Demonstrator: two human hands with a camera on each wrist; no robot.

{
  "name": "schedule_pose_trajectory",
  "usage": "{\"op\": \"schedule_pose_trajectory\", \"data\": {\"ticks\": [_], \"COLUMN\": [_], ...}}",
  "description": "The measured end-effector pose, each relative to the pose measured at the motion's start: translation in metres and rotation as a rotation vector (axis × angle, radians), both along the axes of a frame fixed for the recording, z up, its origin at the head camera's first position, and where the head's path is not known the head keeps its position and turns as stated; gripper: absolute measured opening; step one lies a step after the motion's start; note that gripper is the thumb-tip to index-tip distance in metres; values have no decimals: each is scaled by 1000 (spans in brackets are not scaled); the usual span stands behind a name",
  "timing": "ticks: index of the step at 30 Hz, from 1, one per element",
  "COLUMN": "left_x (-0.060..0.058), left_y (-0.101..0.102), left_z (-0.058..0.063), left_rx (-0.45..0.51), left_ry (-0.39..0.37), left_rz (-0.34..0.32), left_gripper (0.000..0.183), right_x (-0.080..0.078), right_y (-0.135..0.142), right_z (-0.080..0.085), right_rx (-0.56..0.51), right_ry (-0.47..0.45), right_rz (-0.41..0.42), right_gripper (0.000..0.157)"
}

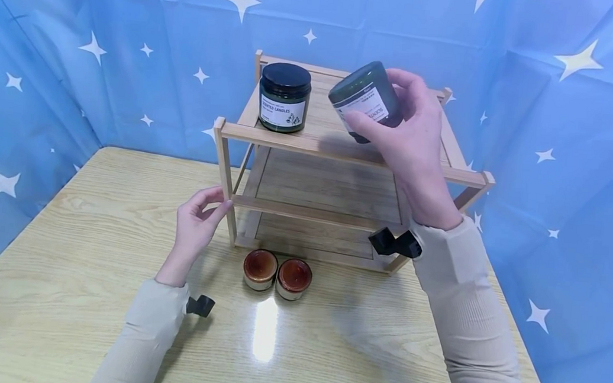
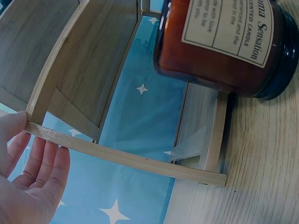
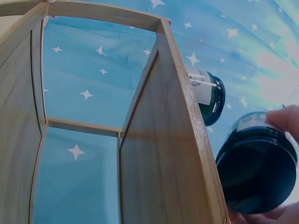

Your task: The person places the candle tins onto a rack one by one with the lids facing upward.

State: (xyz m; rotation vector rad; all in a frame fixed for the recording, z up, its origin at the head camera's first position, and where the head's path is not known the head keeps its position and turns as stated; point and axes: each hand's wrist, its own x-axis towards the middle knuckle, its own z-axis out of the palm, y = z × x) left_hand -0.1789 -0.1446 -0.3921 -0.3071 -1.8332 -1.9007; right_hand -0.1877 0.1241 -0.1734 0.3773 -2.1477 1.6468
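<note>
My right hand (image 1: 415, 125) grips a dark green scented candle jar (image 1: 365, 100) above the top tier of a wooden shelf rack (image 1: 331, 214). The jar is tilted, its glass base up and to the left; its dark lid end (image 3: 257, 170) faces the right wrist camera. My left hand (image 1: 199, 213) pinches the rack's front left post where the middle rail meets it, thumb (image 2: 11, 125) in front and fingers (image 2: 44, 163) behind. A matching green candle jar (image 1: 284, 98) with a black lid stands upright at the top tier's left.
Two amber candle jars (image 1: 260, 268) (image 1: 294, 278) stand side by side on the wood-grain table (image 1: 89, 247), before the rack's lowest tier. One amber jar (image 2: 215, 42) looms large in the left wrist view. A blue curtain with white stars (image 1: 162, 39) hangs behind the rack and on both sides.
</note>
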Motion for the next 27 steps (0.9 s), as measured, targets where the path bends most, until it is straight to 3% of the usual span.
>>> {"op": "schedule_pose_trajectory", "data": {"ticks": [22, 27], "left_x": [0, 0], "left_y": [0, 0], "left_z": [1, 0], "left_rx": [-8, -9], "left_ry": [-16, -16], "left_rz": [8, 7], "left_gripper": [24, 24], "right_x": [-9, -12], "right_y": [-7, -9], "right_z": [4, 3], "right_rx": [-159, -101], "right_ry": [-80, -57], "right_rz": [-60, -84], "right_gripper": [59, 59]}}
